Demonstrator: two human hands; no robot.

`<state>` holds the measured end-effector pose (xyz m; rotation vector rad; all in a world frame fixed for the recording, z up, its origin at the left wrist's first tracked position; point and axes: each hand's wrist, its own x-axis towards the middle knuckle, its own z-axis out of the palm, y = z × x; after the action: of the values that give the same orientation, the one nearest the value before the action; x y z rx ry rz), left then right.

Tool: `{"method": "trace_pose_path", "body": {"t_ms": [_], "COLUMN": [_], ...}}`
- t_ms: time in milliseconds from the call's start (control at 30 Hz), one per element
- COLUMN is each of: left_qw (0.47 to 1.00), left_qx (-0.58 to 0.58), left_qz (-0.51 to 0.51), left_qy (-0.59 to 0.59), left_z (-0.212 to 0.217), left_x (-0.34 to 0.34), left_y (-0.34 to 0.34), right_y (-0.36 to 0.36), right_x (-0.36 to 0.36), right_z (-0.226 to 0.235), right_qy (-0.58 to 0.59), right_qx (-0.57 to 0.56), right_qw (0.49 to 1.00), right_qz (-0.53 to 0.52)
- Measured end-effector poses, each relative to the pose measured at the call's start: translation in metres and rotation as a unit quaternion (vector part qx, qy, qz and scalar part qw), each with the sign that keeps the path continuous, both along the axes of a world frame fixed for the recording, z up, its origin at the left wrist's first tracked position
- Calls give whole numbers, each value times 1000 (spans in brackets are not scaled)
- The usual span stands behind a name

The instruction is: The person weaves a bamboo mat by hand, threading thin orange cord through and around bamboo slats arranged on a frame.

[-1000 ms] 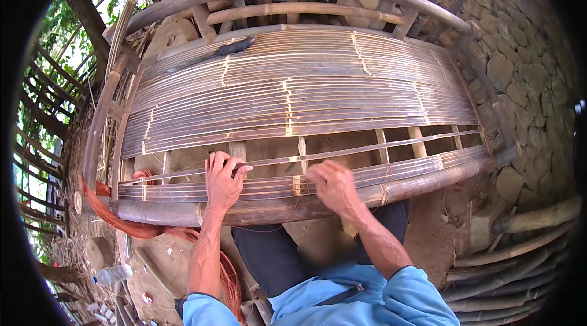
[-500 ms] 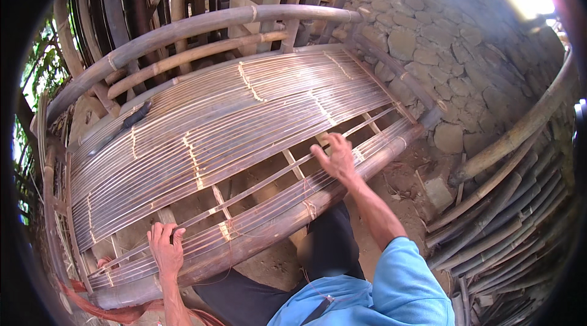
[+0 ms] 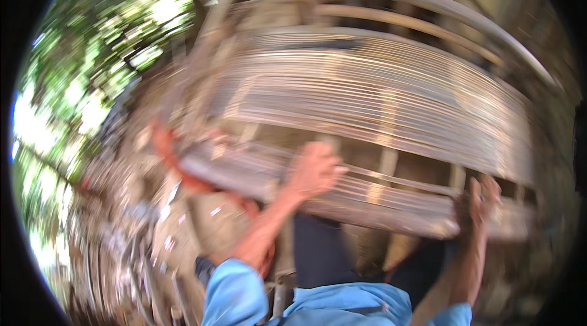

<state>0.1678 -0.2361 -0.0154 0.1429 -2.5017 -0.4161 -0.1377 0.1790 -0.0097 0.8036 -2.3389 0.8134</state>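
A bamboo slat panel (image 3: 379,100) on a frame of thick poles fills the middle, blurred by motion. My left hand (image 3: 315,170) rests on the thin slats near the panel's front pole (image 3: 367,216), fingers spread over them. My right hand (image 3: 480,201) is at the front pole's right part, fingers raised against the slats; the blur hides whether it grips. Both blue-sleeved forearms come up from the lower edge.
A thick curved bamboo rail (image 3: 428,8) runs behind the panel. An orange-red strip (image 3: 177,161) lies at the left end of the frame. Trees (image 3: 92,51) stand to the left, and debris-strewn ground (image 3: 134,222) lies below left.
The view has swung left and blurred. My left hand now sits near the panel's middle front, and my right hand has slid to the right end of the front pole.
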Motion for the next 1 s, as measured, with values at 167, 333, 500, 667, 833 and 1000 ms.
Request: {"method": "trace_pose_path", "body": {"t_ms": [167,333,500,667,833,1000], "left_qw": [999,996,995,994,993,990], "left_qx": [0,9,22,20,12,20], "left_qz": [-9,-63,-72,-78,-89,-88], "left_qy": [-53,-64,-69,-69,-70,-106], "left_z": [-20,-27,-26,-28,-27,-25], "left_x": [17,11,1,0,0,3], "left_y": [4,14,15,12,10,9], "right_y": [-36,-25,-23,-21,-17,-15], "right_x": [42,11,5,-1,-4,-7], "right_z": [-7,-32,-31,-33,-39,-43], "right_qy": [-94,-105,-106,-100,-113,-104], "right_qx": [74,89,102,129,132,120], "right_qw": [985,983,987,985,984,985], "right_qz": [122,119,70,56,48,67]}}
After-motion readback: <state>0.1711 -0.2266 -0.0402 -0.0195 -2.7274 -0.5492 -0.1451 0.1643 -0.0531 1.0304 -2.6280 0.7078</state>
